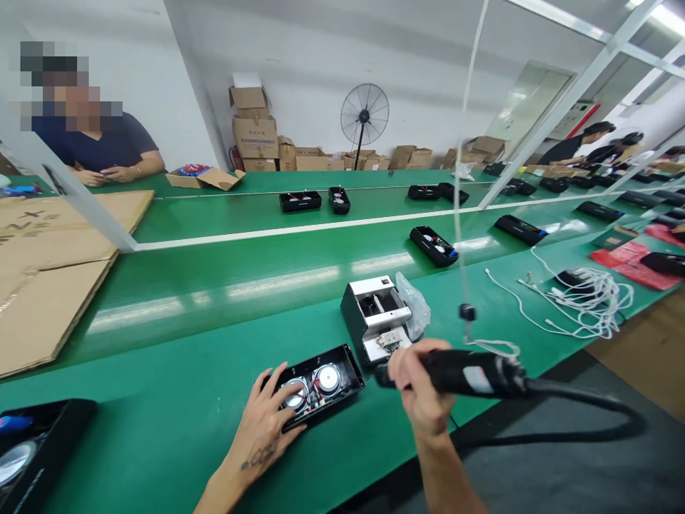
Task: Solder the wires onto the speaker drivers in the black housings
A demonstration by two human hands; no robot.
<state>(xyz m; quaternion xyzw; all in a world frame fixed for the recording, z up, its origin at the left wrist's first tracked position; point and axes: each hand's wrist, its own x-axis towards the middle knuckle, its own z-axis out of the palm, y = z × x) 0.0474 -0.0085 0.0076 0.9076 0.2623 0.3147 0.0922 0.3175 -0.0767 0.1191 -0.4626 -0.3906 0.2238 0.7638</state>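
Observation:
A black open speaker housing (342, 403) lies on the green bench in front of me, with two round speaker drivers (327, 379) and red wires inside. My left hand (270, 414) grips its left end, thumb along the near side and fingers reaching over the inside. My right hand (422, 382) is wrapped round a black electric screwdriver (471, 373), which lies roughly level with its cable trailing right. Its front end is close to the housing's right end and a screw feeder (377, 314); the bit is not clearly visible.
Another speaker housing (48, 442) lies at the left front. Behind the bench runs a green conveyor (257, 278) carrying several housings. White cables (589, 303) are heaped at right, and a cord (461, 214) hangs down. Flattened cardboard (58, 278) lies left; a person (107, 146) sits beyond.

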